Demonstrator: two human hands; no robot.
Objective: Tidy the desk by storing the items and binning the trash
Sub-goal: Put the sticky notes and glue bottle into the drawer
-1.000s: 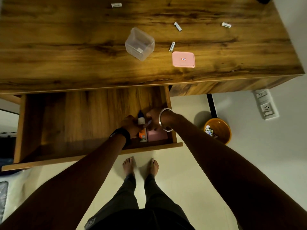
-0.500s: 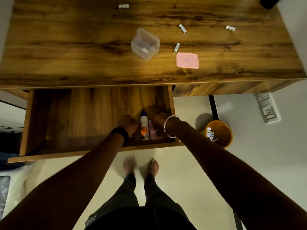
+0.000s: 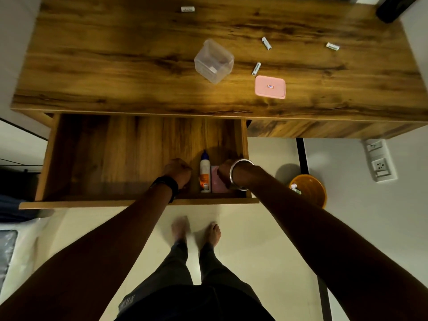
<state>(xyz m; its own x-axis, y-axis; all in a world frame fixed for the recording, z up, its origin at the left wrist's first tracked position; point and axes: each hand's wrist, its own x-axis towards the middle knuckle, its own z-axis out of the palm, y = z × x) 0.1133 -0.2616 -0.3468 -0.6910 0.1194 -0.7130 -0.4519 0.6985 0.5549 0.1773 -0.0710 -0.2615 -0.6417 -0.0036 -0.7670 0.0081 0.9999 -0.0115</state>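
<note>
The desk drawer [image 3: 120, 158] stands pulled open. A white glue bottle [image 3: 204, 172] with a blue cap and orange label lies in its front right corner, beside a pink pad [image 3: 216, 184]. My left hand [image 3: 178, 170] hovers just left of the bottle with curled fingers, holding nothing. My right hand [image 3: 225, 173], with a metal bangle on the wrist, is over the pink pad; its fingers are hidden. On the desk top [image 3: 115, 66] lie a clear plastic box [image 3: 214, 61], its pink lid [image 3: 270, 87] and several white batteries [image 3: 256, 69].
An orange bin [image 3: 311, 193] with scraps of trash stands on the floor right of the drawer. A wall socket [image 3: 379, 164] sits further right. A dark object [image 3: 393, 8] is at the desk's far right corner. My feet are below the drawer front.
Both hands held the glue bottle upright in the drawer corner; the bottle now lies flat, let go. My left hand has drawn back to the left, my right hand to the pink pad.
</note>
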